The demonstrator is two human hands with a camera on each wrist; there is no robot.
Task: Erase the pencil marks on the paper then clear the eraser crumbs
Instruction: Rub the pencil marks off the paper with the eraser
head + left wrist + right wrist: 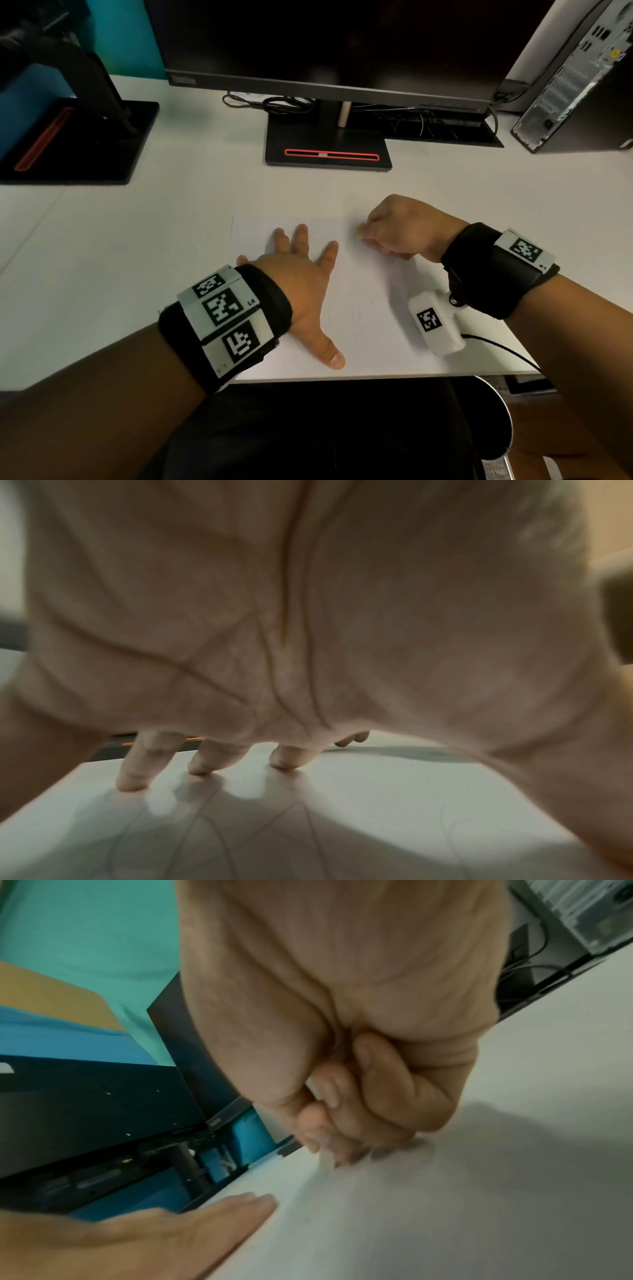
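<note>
A white sheet of paper (359,301) lies on the white desk, with faint pencil lines (219,840) across it. My left hand (301,274) lies flat on the paper's left part, fingers spread and straight, fingertips (131,784) pressing the sheet. My right hand (387,226) is curled over the paper's upper right. Its thumb and fingers pinch a small pale eraser (326,1161), whose tip touches the paper. Most of the eraser is hidden inside the fist. I cannot make out any crumbs.
A monitor on a black stand (327,144) is straight behind the paper. A second black stand (78,137) sits at the left, a computer tower (579,78) at the back right. Cables (274,102) lie under the monitor. The desk's front edge (376,377) is just below the paper.
</note>
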